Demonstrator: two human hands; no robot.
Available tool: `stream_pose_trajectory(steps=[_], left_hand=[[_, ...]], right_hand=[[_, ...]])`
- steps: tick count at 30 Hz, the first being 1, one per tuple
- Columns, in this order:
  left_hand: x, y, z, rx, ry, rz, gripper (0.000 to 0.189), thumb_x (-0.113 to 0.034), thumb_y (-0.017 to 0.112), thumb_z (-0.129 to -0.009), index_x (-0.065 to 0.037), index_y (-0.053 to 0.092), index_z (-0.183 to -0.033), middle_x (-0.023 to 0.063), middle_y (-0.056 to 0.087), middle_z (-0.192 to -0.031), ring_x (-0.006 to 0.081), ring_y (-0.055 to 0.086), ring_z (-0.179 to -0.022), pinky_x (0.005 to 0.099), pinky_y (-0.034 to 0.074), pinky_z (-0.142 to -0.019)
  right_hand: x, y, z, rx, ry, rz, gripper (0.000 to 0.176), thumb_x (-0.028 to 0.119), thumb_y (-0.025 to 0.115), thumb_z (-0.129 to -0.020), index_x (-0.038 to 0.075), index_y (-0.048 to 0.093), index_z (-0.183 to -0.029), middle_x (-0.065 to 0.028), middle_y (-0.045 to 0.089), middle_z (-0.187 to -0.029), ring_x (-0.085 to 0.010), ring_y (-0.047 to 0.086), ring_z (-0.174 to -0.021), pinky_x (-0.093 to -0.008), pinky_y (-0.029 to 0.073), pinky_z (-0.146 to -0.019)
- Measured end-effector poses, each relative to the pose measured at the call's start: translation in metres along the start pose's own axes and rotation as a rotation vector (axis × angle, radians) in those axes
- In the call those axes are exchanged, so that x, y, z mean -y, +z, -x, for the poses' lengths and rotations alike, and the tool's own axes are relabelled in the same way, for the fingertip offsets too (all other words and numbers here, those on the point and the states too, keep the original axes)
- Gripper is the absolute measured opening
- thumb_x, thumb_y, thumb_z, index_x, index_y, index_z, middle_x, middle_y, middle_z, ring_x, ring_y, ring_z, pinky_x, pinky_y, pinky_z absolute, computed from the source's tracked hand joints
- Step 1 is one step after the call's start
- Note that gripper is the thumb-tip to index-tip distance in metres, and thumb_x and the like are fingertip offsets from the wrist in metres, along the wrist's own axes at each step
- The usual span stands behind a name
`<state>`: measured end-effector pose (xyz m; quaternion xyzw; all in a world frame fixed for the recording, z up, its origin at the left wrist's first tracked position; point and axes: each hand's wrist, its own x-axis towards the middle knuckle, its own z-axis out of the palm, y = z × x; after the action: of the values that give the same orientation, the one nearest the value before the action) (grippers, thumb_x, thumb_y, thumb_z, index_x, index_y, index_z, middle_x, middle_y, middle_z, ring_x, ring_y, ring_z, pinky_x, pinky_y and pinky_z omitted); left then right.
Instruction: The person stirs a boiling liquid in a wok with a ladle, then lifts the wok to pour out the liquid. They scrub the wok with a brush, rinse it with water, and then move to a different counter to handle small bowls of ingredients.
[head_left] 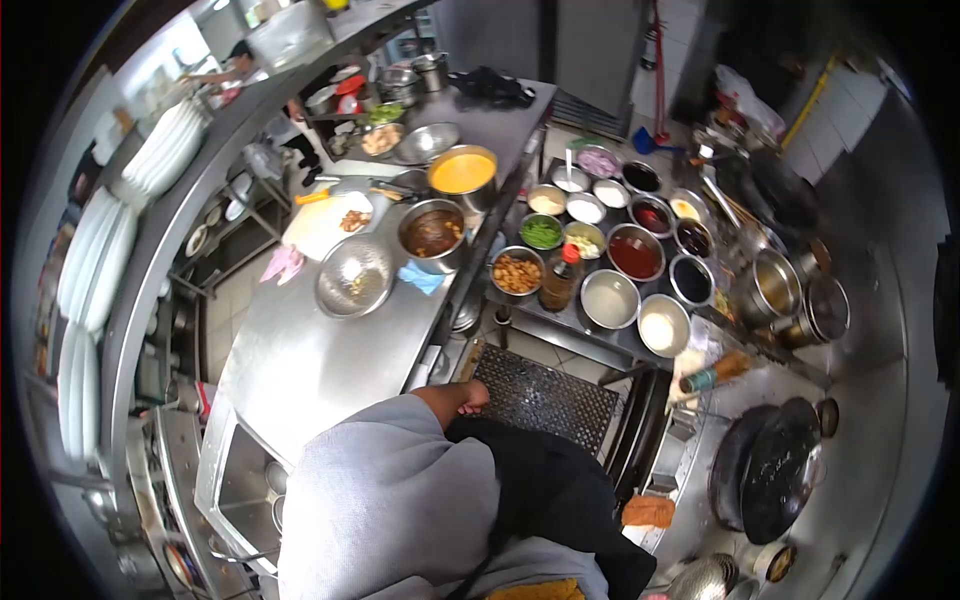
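My left hand [473, 397] hangs low in front of the black apron [545, 470], below the end of the grey sleeve [390, 470]. Its fingers look curled in, and nothing shows in them. Beyond it lies a dark perforated floor mat [545, 395]. To its left is the steel worktable [310, 360], where a shiny metal bowl [355, 275] with a few pale pieces stands beside a pot of brown liquid [432, 236]. My right hand is out of sight.
Several seasoning bowls, one with red sauce [636, 252], crowd the counter ahead with a red-capped bottle [560, 280]. A black wok [780, 470] sits on the stove at right. Plates [97, 260] line the left shelf. A sink [250, 480] is lower left.
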<state>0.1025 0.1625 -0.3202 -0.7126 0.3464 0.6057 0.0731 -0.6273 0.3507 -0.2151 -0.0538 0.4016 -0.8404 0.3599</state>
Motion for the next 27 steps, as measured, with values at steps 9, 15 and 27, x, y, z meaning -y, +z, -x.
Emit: stream_pose_trajectory(steps=[9, 15, 27], left_hand=[[0.043, 0.012, 0.032, -0.153, 0.024, 0.311, 0.027, -0.025, 0.047, -0.085, -0.008, 0.064, -0.075, 0.0041, 0.062, -0.063, 0.0164, 0.055, -0.045, 0.0364, 0.049, -0.041], [0.090, 0.040, 0.047, -0.200, -0.047, 0.569, 0.029, -0.029, 0.048, -0.086, -0.009, 0.066, -0.077, 0.0046, 0.063, -0.064, 0.0168, 0.057, -0.046, 0.0362, 0.049, -0.040], [0.103, 0.249, 0.062, -0.300, 0.091, 0.226, 0.036, -0.045, 0.058, -0.082, -0.016, 0.069, -0.101, 0.0026, 0.069, -0.096, 0.0168, 0.066, -0.084, 0.0396, 0.053, -0.070]], right_hand=[[-0.234, 0.338, 0.090, 0.334, 0.549, 0.490, 0.033, 0.031, 0.055, -0.093, 0.008, 0.050, -0.116, -0.0015, 0.055, -0.079, -0.0106, 0.052, -0.055, -0.0214, 0.044, -0.042], [-0.308, 0.365, 0.084, 1.214, 0.491, 0.956, 0.027, 0.008, 0.062, -0.089, 0.004, 0.054, -0.114, -0.0003, 0.055, -0.068, -0.0090, 0.055, -0.055, -0.0230, 0.047, -0.049], [-0.365, 0.409, 0.021, 1.848, 0.500, 1.250, 0.019, 0.013, 0.064, -0.087, 0.002, 0.060, -0.103, -0.0021, 0.058, -0.071, -0.0105, 0.056, -0.061, -0.0268, 0.047, -0.058]])
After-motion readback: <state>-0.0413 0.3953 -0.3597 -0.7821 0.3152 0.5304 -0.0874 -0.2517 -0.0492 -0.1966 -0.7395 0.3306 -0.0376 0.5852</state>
